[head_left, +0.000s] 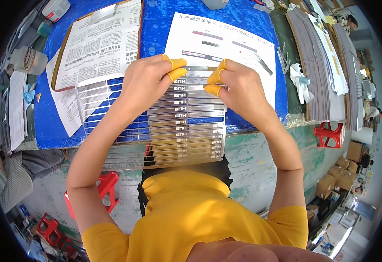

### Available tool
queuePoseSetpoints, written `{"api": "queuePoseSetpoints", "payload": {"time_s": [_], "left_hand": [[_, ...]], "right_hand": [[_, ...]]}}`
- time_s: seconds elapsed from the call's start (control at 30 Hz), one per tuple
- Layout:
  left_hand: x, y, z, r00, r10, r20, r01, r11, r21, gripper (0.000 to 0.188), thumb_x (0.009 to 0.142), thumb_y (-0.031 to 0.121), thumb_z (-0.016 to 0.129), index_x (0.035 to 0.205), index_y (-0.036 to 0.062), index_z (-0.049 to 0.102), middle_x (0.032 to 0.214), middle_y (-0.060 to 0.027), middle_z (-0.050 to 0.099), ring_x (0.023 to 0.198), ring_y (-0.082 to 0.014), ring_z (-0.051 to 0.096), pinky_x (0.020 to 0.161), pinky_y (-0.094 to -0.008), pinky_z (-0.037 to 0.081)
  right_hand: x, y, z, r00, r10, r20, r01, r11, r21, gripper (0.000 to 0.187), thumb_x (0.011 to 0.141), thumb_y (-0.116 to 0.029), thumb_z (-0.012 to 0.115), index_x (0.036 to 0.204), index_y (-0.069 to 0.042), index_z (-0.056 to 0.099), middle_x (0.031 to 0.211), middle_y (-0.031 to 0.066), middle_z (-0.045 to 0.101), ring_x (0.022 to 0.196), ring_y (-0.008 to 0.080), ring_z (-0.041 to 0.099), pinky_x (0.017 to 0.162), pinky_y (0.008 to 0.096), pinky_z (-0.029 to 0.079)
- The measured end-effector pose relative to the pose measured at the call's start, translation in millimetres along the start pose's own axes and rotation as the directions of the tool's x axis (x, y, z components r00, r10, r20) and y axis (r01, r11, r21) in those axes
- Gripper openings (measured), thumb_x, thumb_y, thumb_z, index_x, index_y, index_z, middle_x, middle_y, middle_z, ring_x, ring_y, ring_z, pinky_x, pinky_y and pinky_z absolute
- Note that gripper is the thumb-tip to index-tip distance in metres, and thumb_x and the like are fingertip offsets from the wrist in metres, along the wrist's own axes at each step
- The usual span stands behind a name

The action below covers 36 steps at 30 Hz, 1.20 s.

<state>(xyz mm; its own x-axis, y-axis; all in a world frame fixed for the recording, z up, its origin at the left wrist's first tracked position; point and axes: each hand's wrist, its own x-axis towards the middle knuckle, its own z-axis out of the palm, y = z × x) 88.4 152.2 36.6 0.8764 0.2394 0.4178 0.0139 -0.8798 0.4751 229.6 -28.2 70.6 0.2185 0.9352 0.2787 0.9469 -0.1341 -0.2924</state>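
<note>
A thin metal sheet (pixel 170 136) with rows of narrow printed strips lies in front of me, its near end overhanging the table edge. Its left part is an open lattice of thin bars (pixel 95 101). At the sheet's far end, my left hand (pixel 146 81) and my right hand (pixel 242 85) face each other, yellow finger cots on their fingertips. Between them runs a silvery metal strip (pixel 199 68), its ends at my pinched fingers; the exact contact is partly hidden. Beyond the hands lies a white printed paper sheet (pixel 243 39) with pictures of strips.
Newspaper (pixel 101 48) lines a shallow tray at the left of the blue table (pixel 158 26). A clear plastic tub (pixel 30 60) and a white tub (pixel 56 9) stand farther left. Stacked grey sheets (pixel 307 65) and a crumpled white cloth (pixel 301 83) lie right. A red stool (pixel 329 134) is beyond.
</note>
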Motion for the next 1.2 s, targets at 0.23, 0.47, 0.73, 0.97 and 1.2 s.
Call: {"api": "queuePoseSetpoints", "payload": {"time_s": [0.23, 0.47, 0.73, 0.97, 1.2], "left_hand": [[0.2, -5.2, 3.6, 1.000, 0.020, -0.007, -0.020, 1.000, -0.017, 0.022, 0.080, 0.018, 0.068, 0.099, 0.0090, 0.071, 0.068, -0.0090, 0.059, 0.057, -0.0230, 0.054, 0.051, -0.0333, 0.041], [3.8, -2.9, 2.0, 1.000, -0.004, -0.006, 0.004, 1.000, -0.026, 0.021, 0.080, 0.019, 0.068, 0.098, 0.0086, 0.071, 0.068, -0.0091, 0.059, 0.057, -0.0224, 0.054, 0.050, -0.0327, 0.041], [6.3, 2.9, -4.4, 0.998, -0.003, -0.063, 0.000, 0.999, -0.041, 0.020, 0.080, 0.019, 0.069, 0.097, 0.0097, 0.072, 0.064, -0.0075, 0.057, 0.052, -0.0196, 0.049, 0.048, -0.0308, 0.038], [9.3, 11.0, -12.8, 0.997, -0.003, -0.075, 0.006, 0.999, 0.037, 0.019, 0.080, 0.021, 0.068, 0.096, 0.0129, 0.072, 0.067, -0.0057, 0.060, 0.054, -0.0199, 0.055, 0.049, -0.0314, 0.043], [8.6, 12.4, -13.2, 0.992, 0.048, -0.120, -0.042, 0.998, 0.055, 0.020, 0.078, 0.020, 0.069, 0.097, 0.0132, 0.072, 0.064, -0.0053, 0.058, 0.054, -0.0197, 0.054, 0.047, -0.0322, 0.042]], "right_hand": [[-3.3, -4.8, 4.5, 0.999, 0.015, -0.028, -0.016, 1.000, -0.018, 0.012, 0.065, -0.010, 0.073, 0.073, -0.005, 0.065, 0.072, 0.0065, 0.056, 0.066, 0.0239, 0.059, 0.057, 0.0335, 0.049], [-15.5, 4.7, 19.6, 0.966, -0.084, -0.245, 0.108, 0.991, 0.084, 0.019, 0.063, -0.010, 0.077, 0.079, -0.007, 0.067, 0.073, 0.0050, 0.057, 0.067, 0.0223, 0.057, 0.055, 0.0330, 0.049], [-26.7, 9.0, 19.5, 0.932, -0.086, -0.351, 0.151, 0.975, 0.163, 0.019, 0.070, -0.008, 0.074, 0.086, -0.004, 0.063, 0.081, 0.0061, 0.059, 0.068, 0.0195, 0.056, 0.057, 0.0299, 0.048], [-32.9, 13.7, 9.2, 0.784, 0.486, 0.386, -0.550, 0.257, 0.794, 0.023, 0.091, -0.021, 0.059, 0.096, 0.002, 0.063, 0.077, 0.0004, 0.061, 0.070, 0.0071, 0.055, 0.067, 0.0208, 0.045], [-27.1, 6.2, 18.6, 0.804, 0.524, 0.282, -0.445, 0.215, 0.869, 0.017, 0.090, -0.019, 0.061, 0.097, -0.003, 0.064, 0.075, -0.0046, 0.059, 0.060, 0.0022, 0.042, 0.054, 0.0172, 0.030]]}}
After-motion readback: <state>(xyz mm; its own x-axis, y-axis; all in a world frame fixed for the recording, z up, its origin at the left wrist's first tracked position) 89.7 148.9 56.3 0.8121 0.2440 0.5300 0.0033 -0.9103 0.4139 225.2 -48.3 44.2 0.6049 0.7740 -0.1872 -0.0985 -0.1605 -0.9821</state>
